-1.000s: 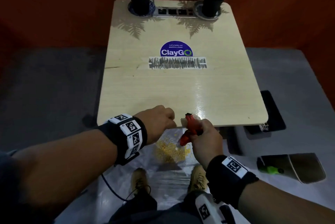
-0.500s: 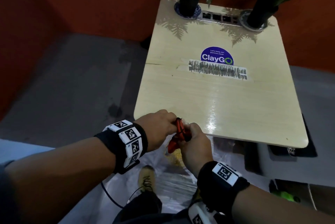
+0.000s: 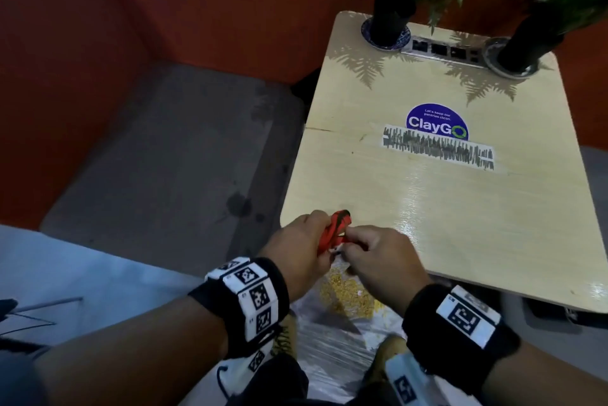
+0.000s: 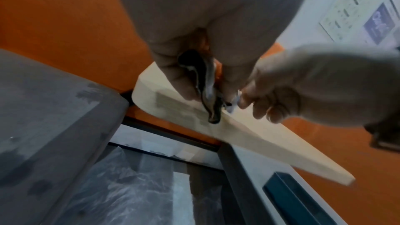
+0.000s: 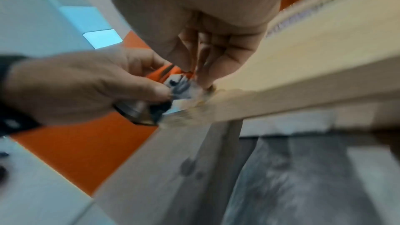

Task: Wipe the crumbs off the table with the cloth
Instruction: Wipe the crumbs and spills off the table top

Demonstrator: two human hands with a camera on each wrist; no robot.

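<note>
Person, seen from above. Bare forearms.
Left wrist band (image 3: 241, 305): wide, black, carrying white blocks printed with black square marker codes.
Right wrist band (image 3: 460, 328): black, one white marker block on top.
Lap: dark trousers (image 3: 279, 382); further marker tags; thin dark cable.
Feet: tan laced shoes (image 3: 390, 351).

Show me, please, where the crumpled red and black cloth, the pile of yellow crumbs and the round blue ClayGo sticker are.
Crumpled red and black cloth (image 3: 335, 228): head view, its bunched middle.
Pile of yellow crumbs (image 3: 342, 295): head view, pile centre.
Round blue ClayGo sticker (image 3: 436, 123): head view, white lettering.
</note>
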